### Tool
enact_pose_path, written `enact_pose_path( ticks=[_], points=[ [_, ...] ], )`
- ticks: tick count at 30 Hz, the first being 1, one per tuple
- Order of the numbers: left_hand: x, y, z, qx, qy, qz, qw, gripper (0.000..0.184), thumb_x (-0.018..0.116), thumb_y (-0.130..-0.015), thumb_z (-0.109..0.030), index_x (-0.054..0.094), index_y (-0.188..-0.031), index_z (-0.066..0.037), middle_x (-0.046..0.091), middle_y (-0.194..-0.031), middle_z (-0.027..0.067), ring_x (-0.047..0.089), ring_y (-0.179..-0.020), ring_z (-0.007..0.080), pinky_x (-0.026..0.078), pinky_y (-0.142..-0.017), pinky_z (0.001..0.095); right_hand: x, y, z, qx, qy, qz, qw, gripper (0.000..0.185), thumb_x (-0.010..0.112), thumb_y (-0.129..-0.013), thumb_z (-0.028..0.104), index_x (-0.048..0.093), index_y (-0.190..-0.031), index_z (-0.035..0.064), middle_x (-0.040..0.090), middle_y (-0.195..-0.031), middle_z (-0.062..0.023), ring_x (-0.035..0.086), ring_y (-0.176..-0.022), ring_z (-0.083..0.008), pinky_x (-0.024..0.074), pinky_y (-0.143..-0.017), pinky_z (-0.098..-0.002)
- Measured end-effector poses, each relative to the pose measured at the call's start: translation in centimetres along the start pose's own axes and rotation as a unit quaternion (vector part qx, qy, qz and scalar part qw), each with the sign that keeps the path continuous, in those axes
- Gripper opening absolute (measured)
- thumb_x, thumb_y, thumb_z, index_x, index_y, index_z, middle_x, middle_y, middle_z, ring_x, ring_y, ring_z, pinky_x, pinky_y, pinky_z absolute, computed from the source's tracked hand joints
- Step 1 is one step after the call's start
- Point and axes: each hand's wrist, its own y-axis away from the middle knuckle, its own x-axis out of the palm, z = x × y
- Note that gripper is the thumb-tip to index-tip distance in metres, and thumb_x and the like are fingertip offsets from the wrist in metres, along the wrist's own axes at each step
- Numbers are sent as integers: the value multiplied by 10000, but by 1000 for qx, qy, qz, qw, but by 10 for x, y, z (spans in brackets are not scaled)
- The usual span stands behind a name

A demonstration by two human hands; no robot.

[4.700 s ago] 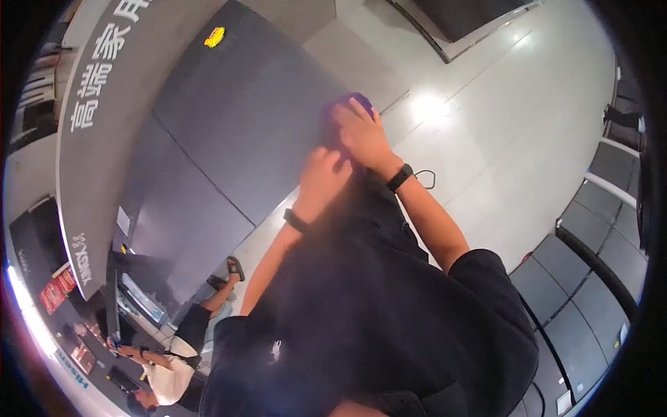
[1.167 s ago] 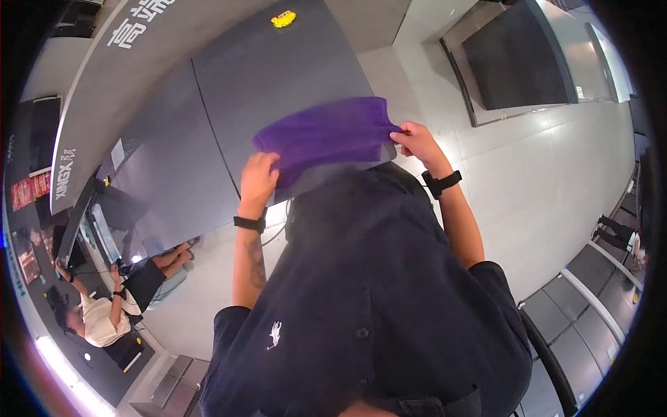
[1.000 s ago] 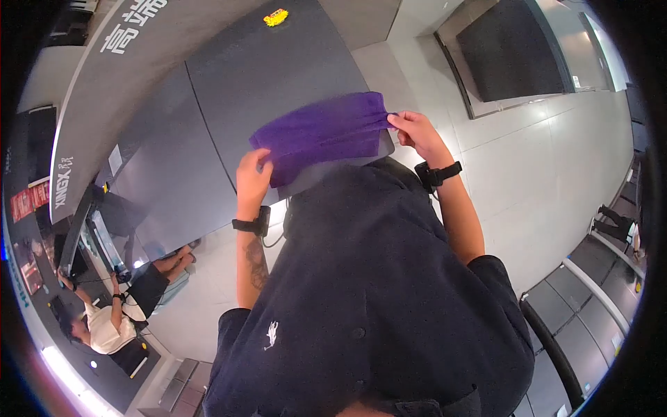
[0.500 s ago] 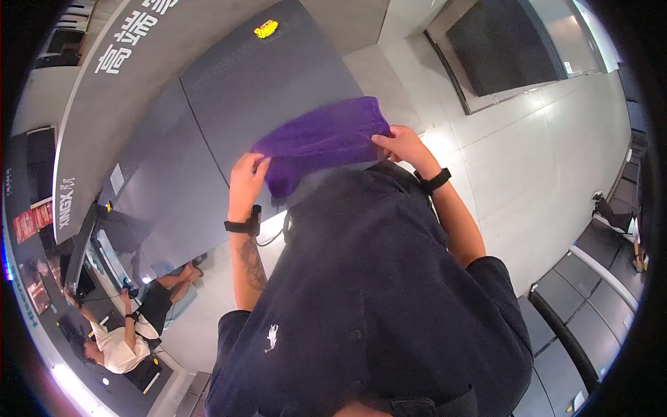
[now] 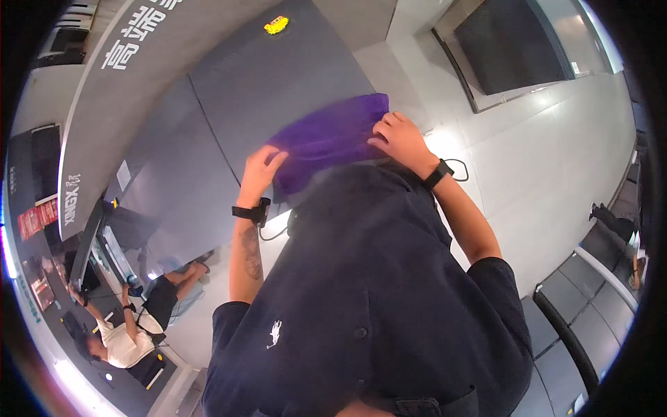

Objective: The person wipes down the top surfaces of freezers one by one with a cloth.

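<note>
A purple cloth [image 5: 326, 142] lies in front of my body over the near edge of the dark grey table [image 5: 278, 76]. My left hand [image 5: 262, 172] is at the cloth's left end, thumb and index finger apart, with the thumb over the fabric. At the right end, my right hand [image 5: 403, 142] rests with bent, parted fingers on top of the cloth; its thumb lies on the purple fabric. Neither hand visibly pinches the cloth. Both wrists wear black bands.
A yellow label [image 5: 276, 26] sits at the table's far side. Along the left runs a grey panel [image 5: 104, 111] with white lettering. Another person [image 5: 132, 340] is at the lower left. A dark-topped unit [image 5: 511, 45] stands at the upper right.
Both hands have loosened from a pinch on the cloth's ends. My right fingers now lie on top of it. The cloth appears slightly further right in view, as do the surroundings.
</note>
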Motion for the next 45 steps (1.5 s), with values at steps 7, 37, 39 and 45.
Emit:
enact_pose_path(
  ticks=[7,37,39,45],
  points=[
    [-17,11,3,131,-14,71,989,233,665,-900,-196,670,-1041,-10,670,-873,89,611,-778,176,463,-688,282,-4,9,-3,-25,-11,-37,999,107,669,-793,137,632,-883,92,574,-899,-50,557,-895,-257,477,-780,-384],
    [17,65,20,225,-174,-136,949,128,720,-760,-98,677,-876,-64,663,-988,48,604,-978,280,505,-830,382,-10,16,-16,-126,-49,13,991,195,662,-802,104,649,-992,64,619,-964,-58,572,-954,-248,495,-808,-376],
    [15,66,25,224,-184,-128,948,145,733,-753,-117,675,-876,-65,659,-1008,46,595,-996,278,504,-835,382,-9,18,-16,-98,-38,17,994,192,675,-805,123,651,-989,72,608,-952,-57,568,-954,-247,495,-805,-375],
    [19,67,11,163,-229,-100,954,209,772,-729,-131,668,-892,-54,629,-1054,58,570,-1021,295,485,-859,398,-10,11,-7,-71,-15,3,997,198,710,-805,192,659,-971,99,582,-919,-50,561,-934,-249,494,-788,-369]
  ],
)
